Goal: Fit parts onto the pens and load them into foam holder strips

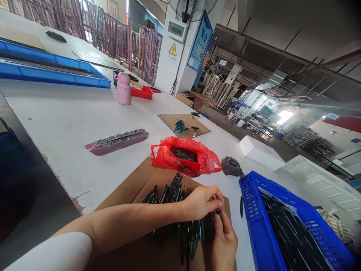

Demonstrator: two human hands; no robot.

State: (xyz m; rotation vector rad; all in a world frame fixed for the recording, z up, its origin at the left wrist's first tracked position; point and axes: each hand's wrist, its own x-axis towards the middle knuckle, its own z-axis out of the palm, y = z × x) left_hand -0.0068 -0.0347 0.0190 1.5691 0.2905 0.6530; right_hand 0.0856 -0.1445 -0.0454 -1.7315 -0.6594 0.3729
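Observation:
My left hand reaches across from the left, thumb and fingers pinched together on something too small to make out. Just below it, my right hand is closed, with the dark end of a small glossy piece showing between thumb and finger. The fingertips of both hands meet there. Under and around them, several slender, dark, glossy lure-like pieces with a blue-green sheen lie on a cardboard sheet. Thin wires stick out of some. Beyond the hands stands a red plastic bag, open around a heap of thin dark wire parts.
To the right is a blue crate full of long dark pieces. A dark cloth lump and a white box lie behind it. Farther off are a second cardboard with blue pieces, a pink bottle and a glittery strip.

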